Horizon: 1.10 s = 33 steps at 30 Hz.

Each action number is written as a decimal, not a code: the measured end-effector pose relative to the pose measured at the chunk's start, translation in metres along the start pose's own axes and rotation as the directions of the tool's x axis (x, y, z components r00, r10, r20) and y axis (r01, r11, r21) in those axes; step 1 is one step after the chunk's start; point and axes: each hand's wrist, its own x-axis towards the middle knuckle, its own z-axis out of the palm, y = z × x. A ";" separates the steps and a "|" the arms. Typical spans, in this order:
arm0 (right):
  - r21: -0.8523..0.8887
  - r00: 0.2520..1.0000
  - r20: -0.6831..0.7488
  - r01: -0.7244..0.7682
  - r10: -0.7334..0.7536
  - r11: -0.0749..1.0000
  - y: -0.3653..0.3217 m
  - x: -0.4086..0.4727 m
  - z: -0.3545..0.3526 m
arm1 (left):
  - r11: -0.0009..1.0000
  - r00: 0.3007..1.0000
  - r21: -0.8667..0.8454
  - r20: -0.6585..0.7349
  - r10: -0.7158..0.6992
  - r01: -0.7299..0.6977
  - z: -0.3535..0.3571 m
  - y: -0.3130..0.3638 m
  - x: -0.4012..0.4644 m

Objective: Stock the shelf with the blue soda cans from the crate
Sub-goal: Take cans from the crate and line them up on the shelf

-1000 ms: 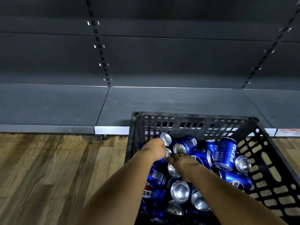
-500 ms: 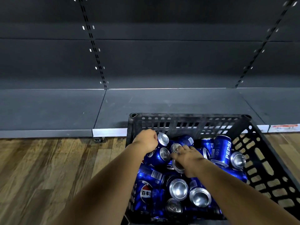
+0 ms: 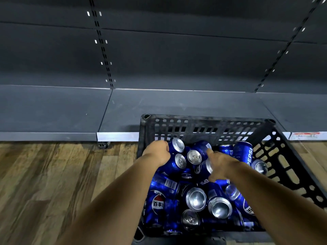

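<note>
Left hand point(image 3: 156, 152) curls round a blue can point(image 3: 174, 145) near the crate point(image 3: 283, 156) back-left corner; right hand point(image 3: 218, 165) grips a second can point(image 3: 203, 167) mid-pile, both cans still among the jumbled cans inside. Risk: lifting may shift the neighbouring cans it touches, or a can slips from a partial hold. Fingertips hidden behind cans; shelf point(image 3: 177, 105) bare beyond.

Two bare forearms enter from bottom edge, no sleeves in view. Left hand point(image 3: 156, 152) bare: no glove, ring, watch or band visible on wrist. Right hand point(image 3: 220, 167) likewise bare, wrist unadorned, outline slightly motion-blurred. Knuckles and backs of both hands face camera. Upper arms, shoulders, clothing out of frame. Nails too small to make out.
</note>
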 end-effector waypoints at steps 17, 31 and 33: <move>0.056 0.951 0.211 -0.243 0.226 0.968 0.008 0.012 0.010 | 0.994 0.997 0.097 0.066 0.042 -0.048 0.018 -0.007 0.001; 0.499 0.972 0.122 -0.236 0.201 0.834 0.028 0.006 0.030 | 0.906 0.995 -0.421 -0.065 -0.080 0.045 0.008 -0.003 0.007; 0.472 0.974 0.107 -0.225 0.198 0.852 0.025 0.001 0.028 | 0.884 0.993 -0.464 -0.063 -0.103 0.062 0.004 0.004 0.003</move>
